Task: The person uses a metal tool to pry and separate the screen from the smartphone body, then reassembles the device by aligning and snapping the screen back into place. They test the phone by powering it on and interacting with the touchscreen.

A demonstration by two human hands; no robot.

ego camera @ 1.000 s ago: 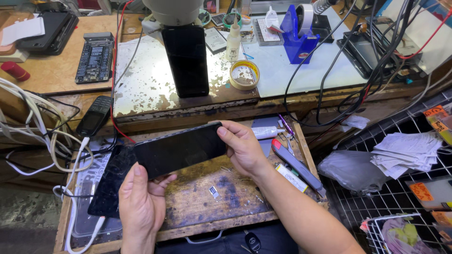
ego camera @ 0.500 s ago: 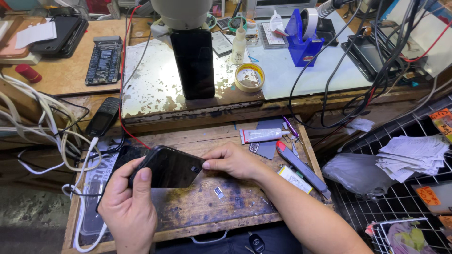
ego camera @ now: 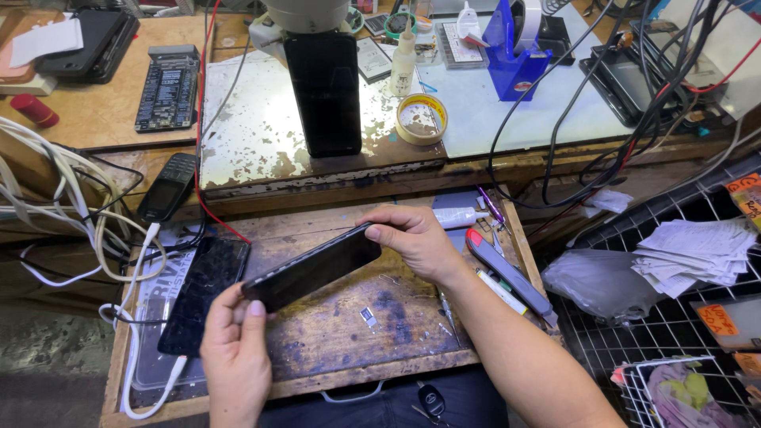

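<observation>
gripping a black phone [ego camera: 313,267] by its two ends, the left hand [ego camera: 234,357] pinches the lower end and the right hand [ego camera: 416,238] clamps the upper — the phone tilts above a worn wooden tray [ego camera: 333,333]. a cracked dark screen [ego camera: 202,293] lies just left of it, a grey-and-red cutter [ego camera: 507,273] to the right. white cables [ego camera: 71,214] crowd the left side — another black phone [ego camera: 323,91] rests on the raised plate [ego camera: 246,135] beyond.

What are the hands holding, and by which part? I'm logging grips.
A black smartphone, held by its two ends: left hand on the lower end, right hand on the upper end.
</observation>
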